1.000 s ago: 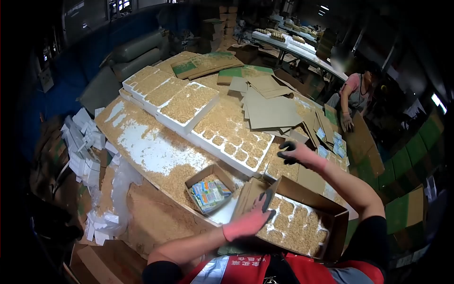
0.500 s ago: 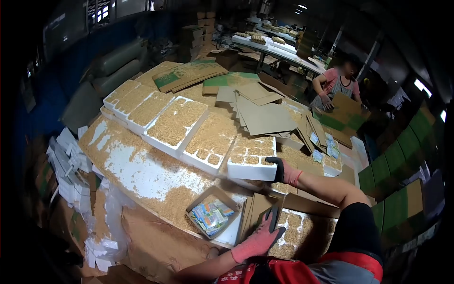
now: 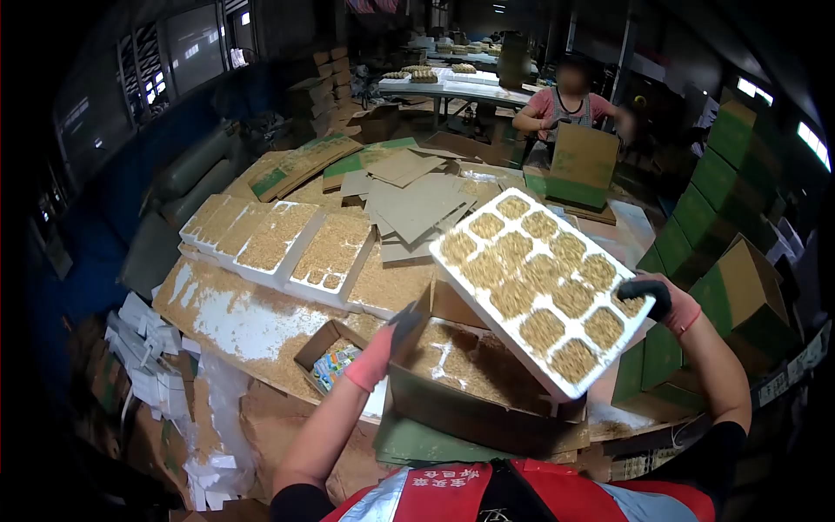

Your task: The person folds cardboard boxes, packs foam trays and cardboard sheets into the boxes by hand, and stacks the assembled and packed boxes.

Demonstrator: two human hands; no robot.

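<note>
My right hand (image 3: 665,303), in a pink glove with dark fingers, grips the right corner of a white foam tray (image 3: 541,306). The tray hangs tilted, its cells filled with tan, sawdust-like bits. Below it an open cardboard box (image 3: 470,404) holds more of this loose material, with some white showing through. At the box's upper left edge, my left hand (image 3: 383,346) in a matching glove is closed on the cardboard wall; its fingertips are partly hidden. A small carton (image 3: 306,352) of colourful packets (image 3: 335,365) stands left of that hand.
Filled foam trays (image 3: 277,239) line the left of the sawdust-strewn table (image 3: 230,304). Flat cardboard sheets (image 3: 417,204) lie behind. Green-and-brown cartons (image 3: 696,252) are stacked at right. Across the table a person (image 3: 565,109) handles a carton (image 3: 581,165). White foam pieces (image 3: 152,335) pile at left.
My right hand has lifted the foam tray off the table, over the box, and tilted it. My left hand has moved to the box's left edge. The view has turned right.
</note>
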